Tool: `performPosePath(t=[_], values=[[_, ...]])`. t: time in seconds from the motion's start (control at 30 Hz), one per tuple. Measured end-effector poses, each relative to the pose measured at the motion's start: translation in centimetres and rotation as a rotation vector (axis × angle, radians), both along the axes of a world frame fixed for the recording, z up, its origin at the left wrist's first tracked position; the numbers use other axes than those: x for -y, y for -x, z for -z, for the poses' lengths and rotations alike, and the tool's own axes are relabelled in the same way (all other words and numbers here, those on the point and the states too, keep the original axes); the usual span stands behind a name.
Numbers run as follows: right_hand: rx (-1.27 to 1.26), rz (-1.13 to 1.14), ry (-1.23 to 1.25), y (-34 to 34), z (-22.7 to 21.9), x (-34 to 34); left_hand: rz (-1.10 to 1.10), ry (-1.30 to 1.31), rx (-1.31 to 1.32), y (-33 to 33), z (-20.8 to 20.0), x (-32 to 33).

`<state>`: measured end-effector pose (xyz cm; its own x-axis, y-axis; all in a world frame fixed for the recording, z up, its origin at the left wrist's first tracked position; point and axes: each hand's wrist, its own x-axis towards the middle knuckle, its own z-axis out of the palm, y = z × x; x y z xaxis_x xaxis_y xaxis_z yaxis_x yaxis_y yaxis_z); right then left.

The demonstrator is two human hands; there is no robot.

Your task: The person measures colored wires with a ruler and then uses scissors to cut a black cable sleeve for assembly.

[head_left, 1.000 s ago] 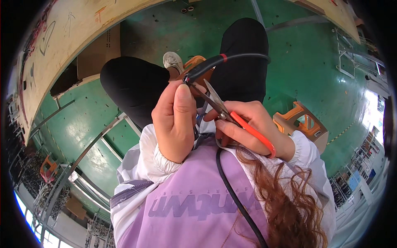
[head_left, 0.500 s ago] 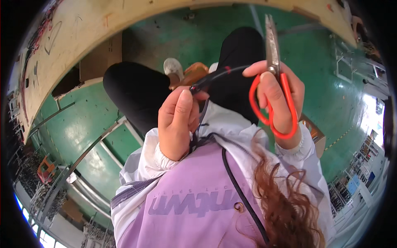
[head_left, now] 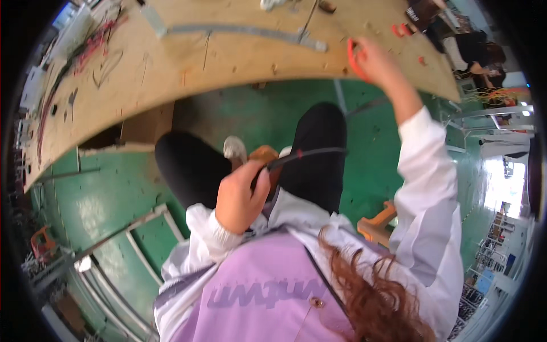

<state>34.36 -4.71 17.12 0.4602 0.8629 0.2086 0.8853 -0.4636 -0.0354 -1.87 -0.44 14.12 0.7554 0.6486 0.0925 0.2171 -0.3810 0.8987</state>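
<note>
My left hand (head_left: pixel 242 194) is closed in front of my body, pinching a dark cable (head_left: pixel 319 153). A small red band marks the cable, and its thin free end sticks out to the right over my thigh. My right hand (head_left: pixel 376 62) is stretched out over the right part of the wooden table. It grips the red handles of a pair of scissors (head_left: pixel 356 64); the blades cannot be made out.
On the wooden table (head_left: pixel 233 62) lie a long grey strip (head_left: pixel 245 29), red and black wires (head_left: pixel 80 54) at the left, and a red-handled tool (head_left: pixel 401 29). Another person (head_left: pixel 478 48) is at the far right. A metal frame (head_left: pixel 139 216) stands low at the left.
My right hand has moved away from the cable, forward over the table, taking the scissors along. My left hand still holds the cable. More of the table shows now.
</note>
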Motion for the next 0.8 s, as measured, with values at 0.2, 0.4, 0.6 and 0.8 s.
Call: performPosePath(t=[0.2,0.4,0.6,0.8], values=[[-0.117,-0.084,-0.083,-4.0,1.0,-3.0,0.048,0.462,-0.055,0.8,-0.7,-0.3],[-0.749,0.117,-0.137,6.6,-1.8,0.9,0.160,0.987,0.100,1.6,-0.6,-1.2],[-0.905,-0.613,0.152,16.3,-2.7,7.3,0.266,1.047,0.138,1.8,-0.1,-1.6],[-0.545,-0.553,0.255,18.2,-4.1,8.8,0.263,1.086,0.249,1.9,0.0,-0.9]])
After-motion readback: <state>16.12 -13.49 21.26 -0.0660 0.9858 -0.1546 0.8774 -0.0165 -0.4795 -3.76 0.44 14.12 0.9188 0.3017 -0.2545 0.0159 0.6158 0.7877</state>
